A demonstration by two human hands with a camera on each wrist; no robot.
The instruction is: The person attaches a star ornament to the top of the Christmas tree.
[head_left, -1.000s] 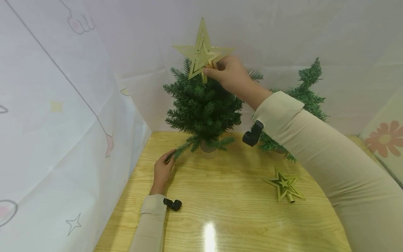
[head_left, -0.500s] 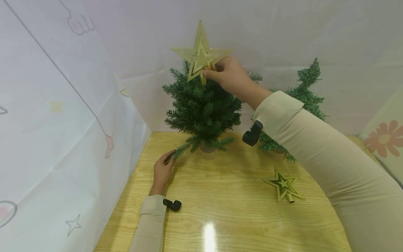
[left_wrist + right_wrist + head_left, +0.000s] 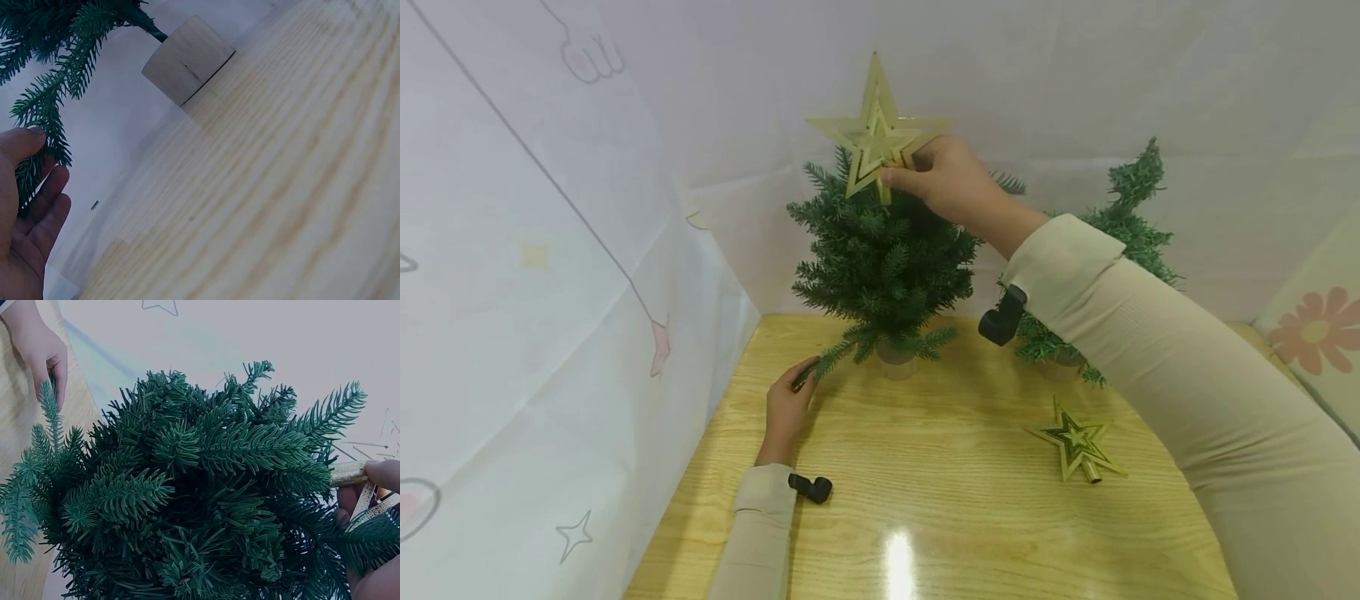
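A small artificial Christmas tree [image 3: 887,258] stands on a round wooden base [image 3: 189,60] near the back of the table. At its top my right hand [image 3: 955,179] pinches a gold star tree topper [image 3: 876,137] by its lower part. In the right wrist view the topper's tube [image 3: 348,474] meets the tip of the tree; whether a twig is inside is hidden. Low on the left side, my left hand [image 3: 788,408] pinches the end of a lower branch [image 3: 47,112] between thumb and fingers.
A second gold star [image 3: 1078,439] lies on the wooden table [image 3: 925,450] at the right. Behind my right forearm stands a thinner tinsel tree [image 3: 1138,233], partly hidden. Printed white cloth [image 3: 722,100] hangs close behind and at the left.
My right hand's star has come down slightly and shifted a little left over the treetop. The left hand keeps its place on the branch.
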